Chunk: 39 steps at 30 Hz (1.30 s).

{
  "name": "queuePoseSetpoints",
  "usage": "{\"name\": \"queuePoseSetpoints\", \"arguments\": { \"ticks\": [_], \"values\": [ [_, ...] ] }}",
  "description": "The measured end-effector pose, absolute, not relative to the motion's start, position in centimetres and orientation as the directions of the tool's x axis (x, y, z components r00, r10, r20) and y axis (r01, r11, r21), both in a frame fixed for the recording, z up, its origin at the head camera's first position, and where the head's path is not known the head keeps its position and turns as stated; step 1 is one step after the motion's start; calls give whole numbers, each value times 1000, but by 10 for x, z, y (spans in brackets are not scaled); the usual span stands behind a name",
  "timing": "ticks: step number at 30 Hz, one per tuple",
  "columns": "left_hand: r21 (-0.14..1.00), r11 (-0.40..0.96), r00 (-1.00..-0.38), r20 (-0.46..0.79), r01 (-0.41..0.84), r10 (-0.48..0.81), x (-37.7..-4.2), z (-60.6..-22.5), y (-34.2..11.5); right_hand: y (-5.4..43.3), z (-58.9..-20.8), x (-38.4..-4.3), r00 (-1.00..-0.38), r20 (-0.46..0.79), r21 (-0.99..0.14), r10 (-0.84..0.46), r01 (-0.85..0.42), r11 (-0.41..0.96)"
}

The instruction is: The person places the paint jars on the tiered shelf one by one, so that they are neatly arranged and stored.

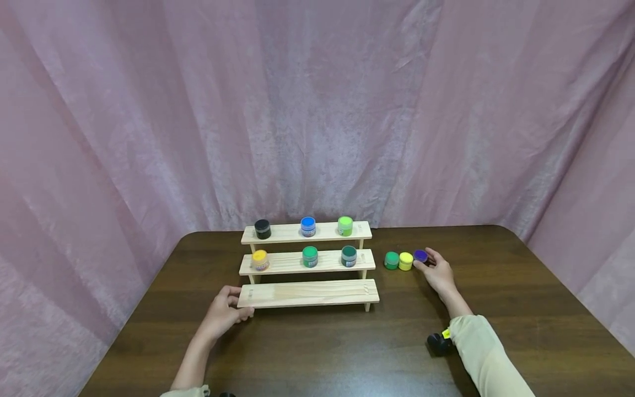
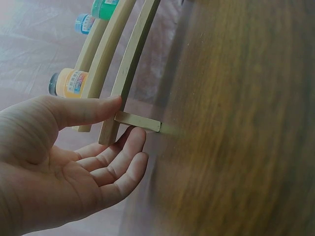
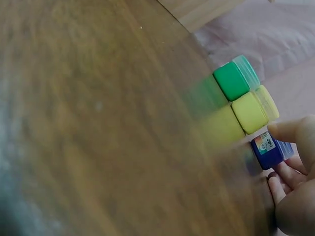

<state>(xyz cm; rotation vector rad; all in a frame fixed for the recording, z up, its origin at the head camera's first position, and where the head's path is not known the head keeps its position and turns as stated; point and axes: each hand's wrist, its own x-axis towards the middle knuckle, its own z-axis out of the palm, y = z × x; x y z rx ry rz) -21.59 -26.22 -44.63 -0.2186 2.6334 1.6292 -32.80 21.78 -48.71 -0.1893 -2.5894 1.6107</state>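
A three-step wooden display rack [image 1: 308, 293] stands on the table. My left hand [image 1: 221, 314] holds the left end of its lowest board, thumb along the front edge; in the left wrist view the thumb [image 2: 93, 110] touches the board and the fingers curl beside its leg. My right hand [image 1: 439, 274] grips a small purple paint jar [image 1: 420, 256] between thumb and fingers, right of the rack. The right wrist view shows that jar [image 3: 268, 151] with its label facing the camera. Beside it in a row stand a yellow paint jar [image 1: 405, 261] and a green paint jar [image 1: 391, 261].
On the top board stand black [image 1: 263, 229], blue [image 1: 308, 226] and light green [image 1: 345, 226] jars. The middle board bears yellow-orange [image 1: 260, 260], green [image 1: 310, 256] and dark green [image 1: 349, 256] ones. A black object [image 1: 439, 344] lies by the right sleeve; a pink curtain [image 1: 317, 110] hangs behind.
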Motion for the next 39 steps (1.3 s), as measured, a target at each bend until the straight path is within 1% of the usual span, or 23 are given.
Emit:
{"name": "queuePoseSetpoints", "arguments": {
  "ticks": [5,21,30,33,39],
  "values": [
    [888,438,-989,-107,-141,-103,-216,-446,-262,218,-487,-329,-989,-20,-903,149,82,423],
    [888,440,-990,-101,-135,-99,-216,-447,-263,215,-491,-330,-972,-1,-909,234,98,406],
    [889,437,-990,-108,-138,-92,-218,-448,-262,219,-488,-326,-934,-8,-951,357,117,286],
    [891,435,-991,-106,-133,-88,-219,-449,-262,220,-486,-324,-926,-16,-958,378,122,258],
    [891,433,-990,-107,-138,-96,-217,-448,-262,220,-483,-324,-917,-58,-982,395,125,145]
  ]
}}
